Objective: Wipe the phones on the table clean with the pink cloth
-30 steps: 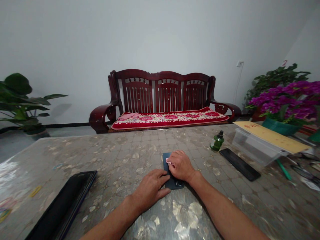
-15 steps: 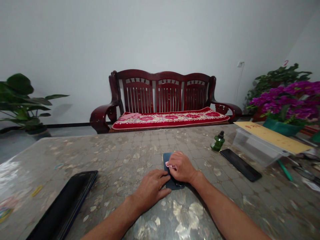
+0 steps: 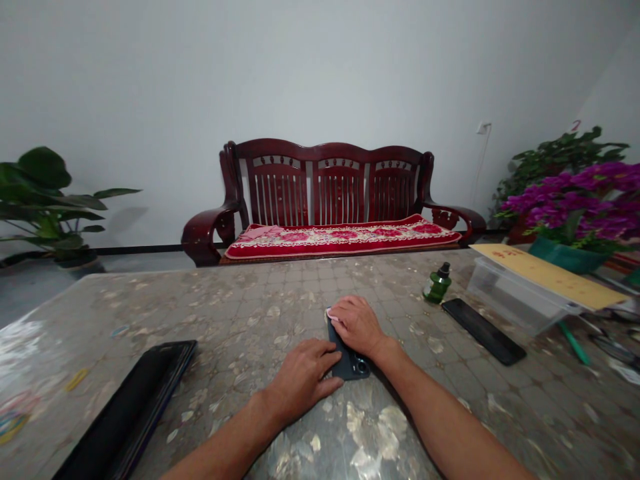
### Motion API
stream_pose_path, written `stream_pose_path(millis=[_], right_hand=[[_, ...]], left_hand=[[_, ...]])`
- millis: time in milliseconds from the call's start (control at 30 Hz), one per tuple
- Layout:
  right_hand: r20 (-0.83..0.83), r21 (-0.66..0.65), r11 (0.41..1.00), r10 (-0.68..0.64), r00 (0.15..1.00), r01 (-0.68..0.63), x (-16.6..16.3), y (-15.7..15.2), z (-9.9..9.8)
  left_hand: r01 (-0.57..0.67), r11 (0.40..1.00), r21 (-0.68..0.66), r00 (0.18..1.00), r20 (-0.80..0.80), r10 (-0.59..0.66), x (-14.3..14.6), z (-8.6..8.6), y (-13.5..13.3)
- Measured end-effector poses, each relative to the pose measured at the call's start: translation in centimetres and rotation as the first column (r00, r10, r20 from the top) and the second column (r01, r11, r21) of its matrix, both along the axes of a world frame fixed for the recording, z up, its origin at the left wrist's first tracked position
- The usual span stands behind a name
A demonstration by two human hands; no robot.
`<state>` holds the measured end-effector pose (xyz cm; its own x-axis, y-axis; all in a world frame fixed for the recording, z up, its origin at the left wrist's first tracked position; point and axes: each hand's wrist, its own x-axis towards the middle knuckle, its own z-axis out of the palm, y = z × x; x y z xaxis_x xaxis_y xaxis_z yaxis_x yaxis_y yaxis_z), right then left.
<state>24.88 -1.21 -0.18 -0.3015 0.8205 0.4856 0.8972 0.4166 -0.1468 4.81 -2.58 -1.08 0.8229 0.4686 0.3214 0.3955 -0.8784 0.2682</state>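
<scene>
Since my right hand (image 3: 356,325) hides most of the phone (image 3: 353,365) on the worktop (image 3: 225,313), only its camera end shows; those fingers curl on a barely visible cloth (image 3: 331,316). My left hand (image 3: 303,380) lies flat, fingers against the phone.

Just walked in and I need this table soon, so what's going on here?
A person has both hands on a dark phone lying back-up on the patterned table. The left hand steadies its left edge, while the right hand presses a small pink cloth against its far end. Its camera lenses show at the near end. A green bottle, another black phone and a clear box sit off to the right, untouched.
</scene>
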Motion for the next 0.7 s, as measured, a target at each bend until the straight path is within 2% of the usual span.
stream_pose_path(millis=[233, 300, 500, 567, 700], right_hand=[[-0.014, 0.012, 0.984, 0.180, 0.984, -0.179, 0.3, -1.0, -0.6], [-0.034, 0.013, 0.985, 0.175, 0.984, -0.174, 0.4, -1.1, -0.6], [-0.046, 0.039, 0.998, 0.043, 0.998, -0.041, 0.9, -1.1, -0.6], [-0.049, 0.040, 0.997, 0.063, 0.997, -0.062, 0.8, -1.2, -0.4], [-0.029, 0.026, 0.982, 0.190, 0.981, -0.189, 0.2, -1.8, 0.0]], left_hand=[[0.008, 1.000, -0.012, 1.000, -0.015, -0.009, 0.2, 0.3, -0.1], [0.004, 1.000, -0.010, 1.000, -0.014, -0.004, 0.2, 0.3, -0.1], [-0.040, 0.999, 0.007, 0.999, -0.001, 0.040, -0.1, 0.0, 0.4], [-0.040, 0.999, 0.005, 0.999, 0.008, 0.040, -0.2, 0.0, 0.5], [-0.020, 1.000, -0.016, 0.999, 0.031, 0.021, -0.2, 0.3, 0.5]])
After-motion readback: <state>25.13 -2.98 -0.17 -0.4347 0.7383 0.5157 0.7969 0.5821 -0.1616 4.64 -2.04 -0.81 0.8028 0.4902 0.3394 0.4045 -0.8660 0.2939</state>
